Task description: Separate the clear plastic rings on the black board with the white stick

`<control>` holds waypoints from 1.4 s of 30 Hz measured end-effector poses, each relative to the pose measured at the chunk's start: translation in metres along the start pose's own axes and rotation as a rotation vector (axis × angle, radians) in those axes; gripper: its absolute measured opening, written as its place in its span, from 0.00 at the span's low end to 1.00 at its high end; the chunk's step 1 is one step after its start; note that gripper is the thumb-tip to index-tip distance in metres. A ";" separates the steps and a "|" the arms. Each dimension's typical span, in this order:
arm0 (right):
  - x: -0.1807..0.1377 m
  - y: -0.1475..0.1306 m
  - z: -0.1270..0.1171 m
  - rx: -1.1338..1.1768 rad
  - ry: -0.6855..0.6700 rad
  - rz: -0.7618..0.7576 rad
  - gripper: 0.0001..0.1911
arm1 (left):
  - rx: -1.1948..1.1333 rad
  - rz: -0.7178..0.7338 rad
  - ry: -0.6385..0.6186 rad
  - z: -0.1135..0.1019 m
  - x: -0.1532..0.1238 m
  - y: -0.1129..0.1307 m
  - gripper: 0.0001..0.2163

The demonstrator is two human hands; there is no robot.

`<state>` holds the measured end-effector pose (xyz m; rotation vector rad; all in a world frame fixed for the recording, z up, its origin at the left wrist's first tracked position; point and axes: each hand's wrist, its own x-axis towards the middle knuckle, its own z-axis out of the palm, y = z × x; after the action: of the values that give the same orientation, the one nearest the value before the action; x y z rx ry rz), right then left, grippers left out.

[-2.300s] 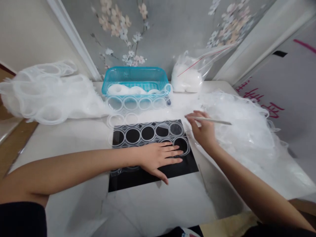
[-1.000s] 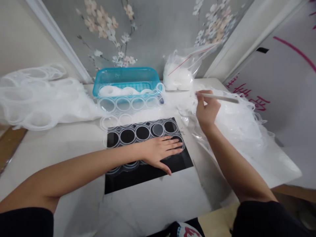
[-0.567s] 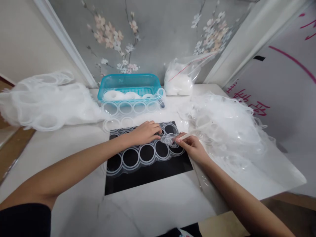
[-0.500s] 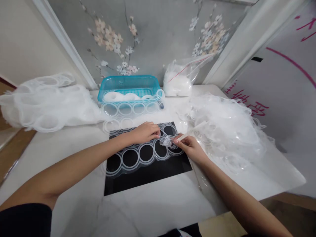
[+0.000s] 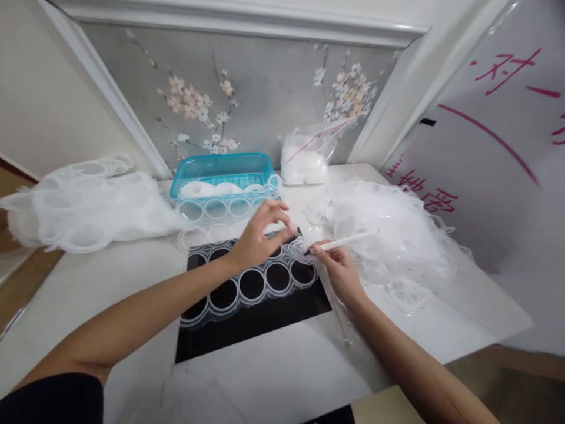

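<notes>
A clear plastic sheet with rows of white-edged rings (image 5: 237,300) lies on a black mat (image 5: 265,323). My right hand (image 5: 341,271) is closed around a slim white stick-like tool (image 5: 348,240), its dark tip pointing left at the sheet's right end. At that tip is a crumpled bit of clear film (image 5: 300,249). Raised over the sheet's upper edge, my left hand (image 5: 260,238) curls its fingers, thumb and index tips close together beside the film. Whether those tips grip the film is too small to tell.
A blue plastic basket (image 5: 223,162) with white rings stands at the back, ringed sheets (image 5: 216,211) before it. Right of it sits a zip bag (image 5: 304,166) of white material. Heaps of clear film lie right (image 5: 388,227) and left (image 5: 97,206) on the white table (image 5: 265,377).
My left hand has lifted off the sheet and moved toward the tool's tip, bringing thumb and index together. My right hand still holds the tool, now turned flatter. The camera view has tilted up.
</notes>
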<state>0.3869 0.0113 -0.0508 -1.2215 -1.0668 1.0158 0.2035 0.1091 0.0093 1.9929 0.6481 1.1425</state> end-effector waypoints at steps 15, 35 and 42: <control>0.012 -0.001 -0.025 -0.017 0.230 -0.214 0.12 | -0.016 0.002 -0.305 0.070 0.145 0.034 0.12; -0.014 -0.002 -0.028 -0.932 -0.673 -0.341 0.17 | 0.737 -0.066 -0.514 -0.142 -0.182 0.022 0.08; -0.026 -0.015 -0.025 -0.946 -0.523 -0.473 0.15 | 0.656 -0.008 -0.412 -0.138 -0.206 0.040 0.05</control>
<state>0.4064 -0.0208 -0.0390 -1.3256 -2.2839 0.4336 -0.0135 -0.0154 -0.0171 2.6639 0.8790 0.5010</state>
